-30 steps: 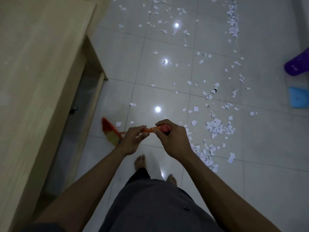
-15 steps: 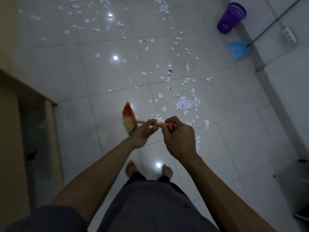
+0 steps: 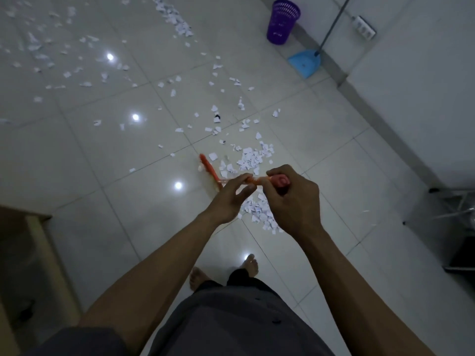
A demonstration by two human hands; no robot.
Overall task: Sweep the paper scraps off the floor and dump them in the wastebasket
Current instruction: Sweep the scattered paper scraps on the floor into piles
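I hold an orange broom by its handle with both hands. My right hand grips the handle's pink top end. Just below it, my left hand holds the handle with fingers and thumb. The broom head touches the floor beside a pile of white paper scraps. More scraps lie behind my hands and are scattered over the tiles up to the far left. A purple wastebasket stands at the far right by the wall, with a blue dustpan next to it.
A wooden desk edge stands at the lower left. A dark metal rack is at the right by the wall. A power strip lies near the dustpan's long handle. My bare feet stand on the glossy tiles.
The view has swung right, bringing the wastebasket and dustpan fully into sight. The broom head has swept right, from near the desk toward the scrap pile. Both hands stay on the handle.
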